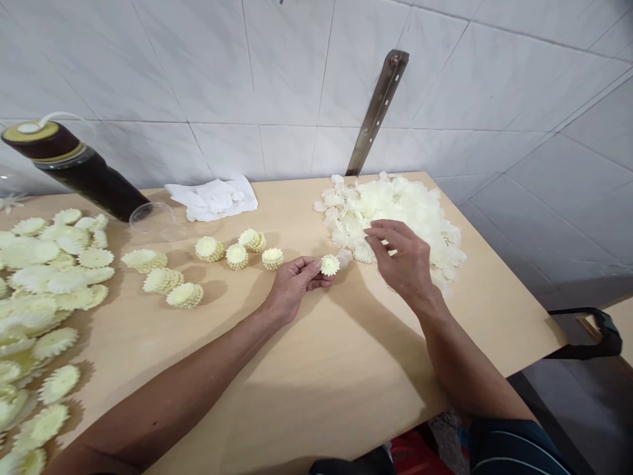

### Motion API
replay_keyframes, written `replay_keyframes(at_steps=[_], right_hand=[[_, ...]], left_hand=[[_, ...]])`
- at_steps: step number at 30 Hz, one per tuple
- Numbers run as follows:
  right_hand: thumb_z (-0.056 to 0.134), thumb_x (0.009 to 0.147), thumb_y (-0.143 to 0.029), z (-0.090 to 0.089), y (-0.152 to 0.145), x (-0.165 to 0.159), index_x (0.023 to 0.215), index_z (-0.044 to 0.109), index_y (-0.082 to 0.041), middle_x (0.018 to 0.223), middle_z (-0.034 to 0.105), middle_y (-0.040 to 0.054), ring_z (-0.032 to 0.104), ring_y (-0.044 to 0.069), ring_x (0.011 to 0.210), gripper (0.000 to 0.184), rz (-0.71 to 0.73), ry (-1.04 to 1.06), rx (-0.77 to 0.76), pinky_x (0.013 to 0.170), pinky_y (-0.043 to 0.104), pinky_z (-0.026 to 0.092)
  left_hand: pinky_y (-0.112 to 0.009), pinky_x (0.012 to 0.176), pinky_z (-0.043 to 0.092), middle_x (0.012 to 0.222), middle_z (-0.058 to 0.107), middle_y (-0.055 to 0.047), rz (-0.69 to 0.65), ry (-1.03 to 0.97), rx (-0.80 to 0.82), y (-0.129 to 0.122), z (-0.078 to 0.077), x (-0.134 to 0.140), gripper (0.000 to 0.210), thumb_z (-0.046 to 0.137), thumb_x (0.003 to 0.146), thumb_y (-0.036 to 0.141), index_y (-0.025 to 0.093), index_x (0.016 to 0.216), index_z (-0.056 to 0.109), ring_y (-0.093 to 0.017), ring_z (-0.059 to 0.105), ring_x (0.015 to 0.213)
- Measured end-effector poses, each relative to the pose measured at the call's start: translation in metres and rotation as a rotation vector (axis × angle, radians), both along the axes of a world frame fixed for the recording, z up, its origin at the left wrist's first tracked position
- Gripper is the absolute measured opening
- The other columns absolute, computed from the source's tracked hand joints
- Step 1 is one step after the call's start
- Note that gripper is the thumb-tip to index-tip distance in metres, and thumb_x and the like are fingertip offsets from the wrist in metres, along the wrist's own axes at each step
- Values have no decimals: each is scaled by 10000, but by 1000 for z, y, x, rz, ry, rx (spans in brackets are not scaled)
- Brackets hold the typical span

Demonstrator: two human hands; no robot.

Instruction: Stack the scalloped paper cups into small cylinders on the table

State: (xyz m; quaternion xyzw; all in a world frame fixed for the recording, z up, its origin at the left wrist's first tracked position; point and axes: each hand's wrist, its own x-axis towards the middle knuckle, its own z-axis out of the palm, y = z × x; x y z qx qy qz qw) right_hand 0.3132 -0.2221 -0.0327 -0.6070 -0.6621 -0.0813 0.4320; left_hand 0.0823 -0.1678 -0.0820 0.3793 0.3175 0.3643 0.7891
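My left hand (299, 280) pinches a small pale-yellow flower-shaped piece (330, 265) with a toothed rim between thumb and fingers, above the table. To its right, my right hand (403, 257) hovers at the near-left side of a heap of thin, whitish flower-shaped discs (410, 204). Its thumb and forefinger come together in a pinch; whatever is between the tips is too small to make out. Left of my left hand stand several short stacks of yellow toothed discs, the closest being one stack (272, 259). Larger stacks (184, 295) lie farther left.
A big pile of yellow toothed stacks (59, 284) covers the table's left side. Behind it leans a dark bottle (99, 178), with a clear plastic lid (153, 221) and crumpled white tissue (215, 198) nearby. A metal bracket (376, 115) is on the tiled wall.
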Motion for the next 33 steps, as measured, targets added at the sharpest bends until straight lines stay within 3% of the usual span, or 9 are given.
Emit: replay_keyframes(at_steps=[4, 7, 15, 22, 33], right_hand=[[726, 999, -208, -8, -3, -32, 1080, 818, -292, 1216, 785, 83, 748, 256, 1084, 149, 213, -63, 32, 860, 428, 672], [743, 987, -194, -21, -2, -40, 1087, 818, -291, 1244, 778, 86, 730, 248, 1036, 158, 267, -98, 18, 840, 428, 663], [737, 1000, -291, -40, 3, -40, 1067, 850, -326, 1235, 801, 65, 736, 270, 1063, 136, 229, -12, -108, 903, 469, 641], [686, 1021, -334, -35, 4, -47, 966, 857, -323, 1073, 835, 56, 752, 272, 1020, 180, 244, 119, -152, 947, 495, 633], [638, 1037, -321, -31, 0, -55, 931, 818, -269, 1028, 822, 96, 758, 259, 972, 215, 227, 152, -120, 900, 448, 635]], left_hand=[[-352, 829, 623, 885, 791, -112, 0, -2, -4, 0, -1, 1, 447, 943, 760, 494, 117, 953, 799, -203, 747, 810], [-352, 838, 623, 859, 780, -96, -5, -13, -12, 0, -3, 1, 442, 942, 765, 495, 125, 950, 787, -198, 746, 801], [-377, 882, 627, 907, 776, -105, -3, -40, -21, 0, -2, 1, 456, 971, 723, 487, 105, 897, 793, -198, 732, 836], [-383, 879, 615, 909, 791, -123, -15, -37, -24, 1, -2, 0, 419, 974, 725, 447, 104, 893, 801, -206, 743, 828], [-367, 868, 612, 870, 791, -82, 0, -1, -5, -2, -1, 1, 470, 1012, 671, 430, 112, 925, 778, -184, 751, 775]])
